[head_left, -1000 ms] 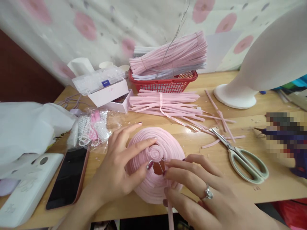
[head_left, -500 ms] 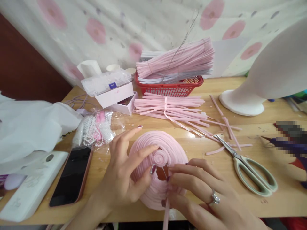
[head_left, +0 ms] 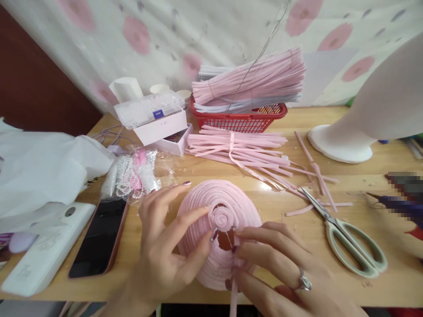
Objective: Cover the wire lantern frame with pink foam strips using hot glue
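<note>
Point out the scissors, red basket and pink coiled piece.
Scissors (head_left: 327,216), head view: on the pivot.
Red basket (head_left: 231,123), head view: on the front wall.
Pink coiled piece (head_left: 219,264), head view: on the band below its hole.

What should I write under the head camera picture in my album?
Left hand and right hand touch a coiled pink piece near scissors on a wooden table.

Left hand (head_left: 168,246) and right hand (head_left: 280,268) are both on a pink coiled piece (head_left: 243,204), bottom centre; scissors (head_left: 327,216) lower right, phone (head_left: 99,237) lower left, red basket (head_left: 228,118) up top.
</note>
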The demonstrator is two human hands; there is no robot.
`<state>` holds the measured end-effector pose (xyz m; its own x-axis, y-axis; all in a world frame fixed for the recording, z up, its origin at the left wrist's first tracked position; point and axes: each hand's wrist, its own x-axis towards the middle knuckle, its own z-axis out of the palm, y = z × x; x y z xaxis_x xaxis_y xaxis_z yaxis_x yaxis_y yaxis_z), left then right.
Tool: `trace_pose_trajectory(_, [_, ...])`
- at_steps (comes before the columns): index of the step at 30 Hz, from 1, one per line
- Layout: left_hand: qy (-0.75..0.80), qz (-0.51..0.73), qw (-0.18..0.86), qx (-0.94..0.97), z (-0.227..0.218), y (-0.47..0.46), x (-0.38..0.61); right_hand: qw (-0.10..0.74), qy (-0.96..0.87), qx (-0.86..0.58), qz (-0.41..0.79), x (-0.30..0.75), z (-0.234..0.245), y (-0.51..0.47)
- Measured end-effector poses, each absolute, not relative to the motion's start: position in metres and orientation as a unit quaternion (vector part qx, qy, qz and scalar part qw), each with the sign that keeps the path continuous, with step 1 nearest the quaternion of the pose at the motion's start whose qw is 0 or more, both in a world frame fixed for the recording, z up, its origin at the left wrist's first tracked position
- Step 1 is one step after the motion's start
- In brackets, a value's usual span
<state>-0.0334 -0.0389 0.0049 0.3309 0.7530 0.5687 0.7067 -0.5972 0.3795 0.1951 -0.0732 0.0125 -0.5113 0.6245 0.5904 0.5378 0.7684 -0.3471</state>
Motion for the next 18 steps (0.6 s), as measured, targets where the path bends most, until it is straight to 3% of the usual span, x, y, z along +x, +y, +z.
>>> trace_pose_trajectory(8, [0.425,0.356,0.017,0.832,0.011,-0.043,-0.029,0.395,-0.851,-0.335,0.092,0.194,0.009,-0.073])
trace_pose_trajectory(13, [0.426,0.354,0.098,0.827,0.014,-0.039,-0.034,0.408,-0.841,-0.339,0.101,0.193,0.009,-0.073])
trace_pose_trajectory(18, [0.404,0.311,0.134,0.85,0.016,-0.029,-0.04,0.343,-0.869,-0.347,0.075,0.197,0.027,-0.071])
